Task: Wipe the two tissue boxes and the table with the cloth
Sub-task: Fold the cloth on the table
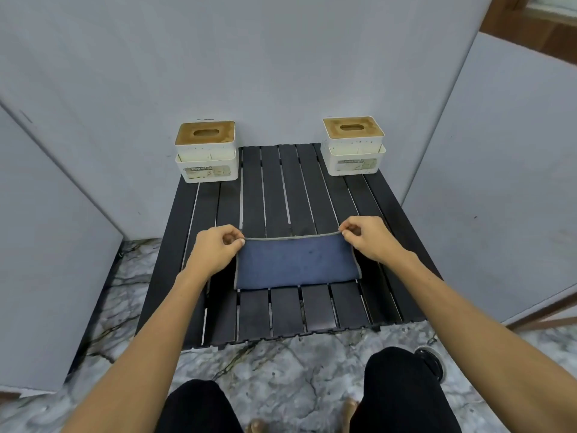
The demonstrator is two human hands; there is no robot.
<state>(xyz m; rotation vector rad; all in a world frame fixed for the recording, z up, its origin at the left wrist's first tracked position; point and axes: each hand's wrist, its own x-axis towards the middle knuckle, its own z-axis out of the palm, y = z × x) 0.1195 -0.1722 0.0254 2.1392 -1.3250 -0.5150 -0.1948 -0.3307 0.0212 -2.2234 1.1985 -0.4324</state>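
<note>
Pinching opposite far corners, the blue cloth (296, 264) is held by left hand (215, 248) and right hand (367, 237) over the slatted table (281, 182).

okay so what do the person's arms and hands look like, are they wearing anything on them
Both arms are bare from the forearm down: no sleeves, gloves, watch or rings show on the left hand or right hand. Lower in view are black trousers.

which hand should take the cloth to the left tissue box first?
Probably left. Both hands pinch the blue cloth's far corners, but the left hand sits on the same side as the left tissue box; the right hand would have to cross over.
</note>
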